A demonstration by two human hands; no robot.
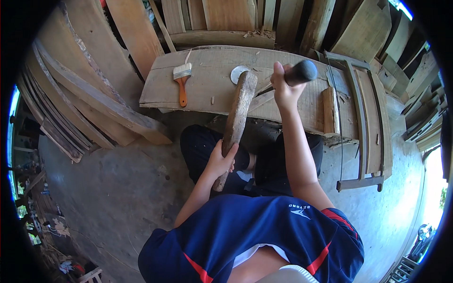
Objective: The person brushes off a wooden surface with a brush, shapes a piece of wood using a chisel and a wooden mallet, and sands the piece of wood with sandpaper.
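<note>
My left hand [221, 161] is wrapped round the lower part of a rough, thick wooden stick [237, 111], which is held slanting over my lap. Its far end reaches above the plank bench. My right hand [285, 89] is raised over the bench and closed round a tool with a black, rounded handle [302, 72]. The handle's butt points up to the right; the working end is not clear behind the hand. Beyond the stick's top lies a round whitish disc [239, 73], partly covered by it. A paintbrush [182, 84] with an orange handle rests farther left.
The thick plank bench [158, 85] stands across in front of my crossed legs. A short wood block [331, 111] lies at its right, beside a wooden frame saw [362, 125]. Boards [78, 108] lean at the left, and more planks [230, 14] stand behind.
</note>
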